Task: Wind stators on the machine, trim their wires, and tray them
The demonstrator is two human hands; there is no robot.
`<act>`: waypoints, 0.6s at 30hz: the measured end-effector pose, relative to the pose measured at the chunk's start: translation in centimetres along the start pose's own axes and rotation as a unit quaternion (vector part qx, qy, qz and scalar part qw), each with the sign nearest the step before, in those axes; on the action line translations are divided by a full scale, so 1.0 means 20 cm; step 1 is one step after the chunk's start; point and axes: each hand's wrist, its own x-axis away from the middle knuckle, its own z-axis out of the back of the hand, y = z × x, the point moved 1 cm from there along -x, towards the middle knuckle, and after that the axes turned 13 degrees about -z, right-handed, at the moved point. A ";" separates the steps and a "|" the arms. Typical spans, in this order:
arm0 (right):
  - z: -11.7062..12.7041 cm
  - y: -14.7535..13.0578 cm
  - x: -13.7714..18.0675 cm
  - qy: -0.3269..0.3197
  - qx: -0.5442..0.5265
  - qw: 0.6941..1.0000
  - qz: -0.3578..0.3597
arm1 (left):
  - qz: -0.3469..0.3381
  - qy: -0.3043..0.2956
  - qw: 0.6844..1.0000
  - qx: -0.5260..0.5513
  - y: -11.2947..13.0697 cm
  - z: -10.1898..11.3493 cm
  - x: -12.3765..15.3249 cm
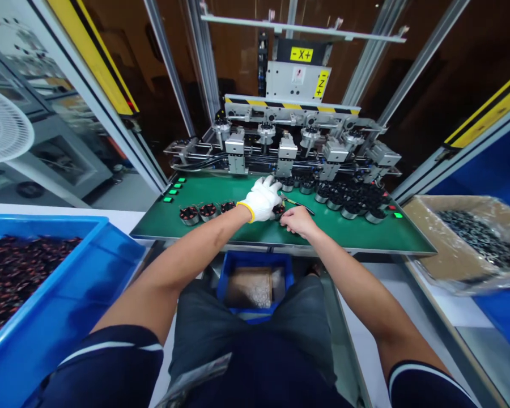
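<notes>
My left hand (pixel 261 199), in a white knit glove with a yellow cuff, curls around a small round motor stator (pixel 279 210) on the green work surface. Its palm and fingers cover much of the part. Close against the right side of that stator is my bare right hand (pixel 298 221), thumb and fingertips pinched together; whatever is between them is too small to make out. Just beyond the right hand lies a slim hand tool with dark handles (pixel 302 207). Several stators with reddish-black windings (pixel 208 212) stand in a row to the left of the glove.
Many dark-topped metal cylinders (pixel 348 201) crowd the right half of the green table (pixel 170 218). Behind stands a machine with metal clamps (pixel 287 148). A blue bin (pixel 68 294) of dark parts is at left, a carton (pixel 433 238) of metal rings at right, a blue crate (pixel 257 258) below.
</notes>
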 end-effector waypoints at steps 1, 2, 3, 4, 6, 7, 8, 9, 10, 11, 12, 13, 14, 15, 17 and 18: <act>0.00 0.01 0.01 0.003 0.009 1.000 0.003 | -0.012 0.001 1.000 0.001 0.00 0.00 -0.01; 0.01 0.02 0.02 0.004 0.017 1.000 0.008 | -0.023 0.003 1.000 0.002 0.00 -0.01 -0.01; 0.01 0.03 0.02 0.003 0.024 1.000 0.013 | -0.034 0.004 0.999 0.002 0.00 -0.01 -0.01; 0.01 0.03 0.03 0.001 0.031 0.999 0.018 | -0.044 0.006 0.999 0.001 0.00 -0.01 -0.01; 0.02 0.04 0.04 0.000 0.048 0.998 0.029 | -0.059 0.007 0.998 0.000 0.01 -0.02 0.00; 0.03 0.04 0.04 0.002 0.059 0.998 0.035 | -0.061 0.006 0.998 -0.001 0.01 -0.03 0.01; 0.04 0.04 0.05 0.006 0.069 0.997 0.042 | -0.060 0.004 0.998 -0.002 0.02 -0.03 0.02; 0.05 0.04 0.05 0.011 0.080 0.995 0.051 | -0.056 0.001 0.998 -0.003 0.02 -0.04 0.02; 0.06 0.05 0.06 0.018 0.091 0.994 0.064 | -0.051 -0.002 0.999 -0.004 0.02 -0.04 0.03; 0.08 0.05 0.07 0.026 0.100 0.992 0.079 | -0.047 -0.005 0.999 -0.004 0.02 -0.04 0.04; 0.09 0.05 0.08 0.034 0.107 0.989 0.096 | -0.045 -0.009 0.999 -0.004 0.02 -0.05 0.04; 0.10 0.05 0.09 0.041 0.112 0.986 0.113 | -0.045 -0.012 0.999 -0.003 0.02 -0.05 0.04; 0.12 0.05 0.11 0.048 0.115 0.984 0.129 | -0.048 -0.015 0.999 -0.001 0.02 -0.05 0.04; 0.13 0.05 0.12 0.053 0.115 0.981 0.144 | -0.051 -0.016 0.999 0.002 0.03 -0.06 0.04; 0.14 0.06 0.16 0.057 0.110 0.978 0.166 | -0.058 -0.014 0.998 0.010 0.02 -0.07 0.04; 0.16 0.08 0.18 0.055 0.106 0.977 0.174 | -0.058 -0.012 0.998 0.014 0.02 -0.08 0.04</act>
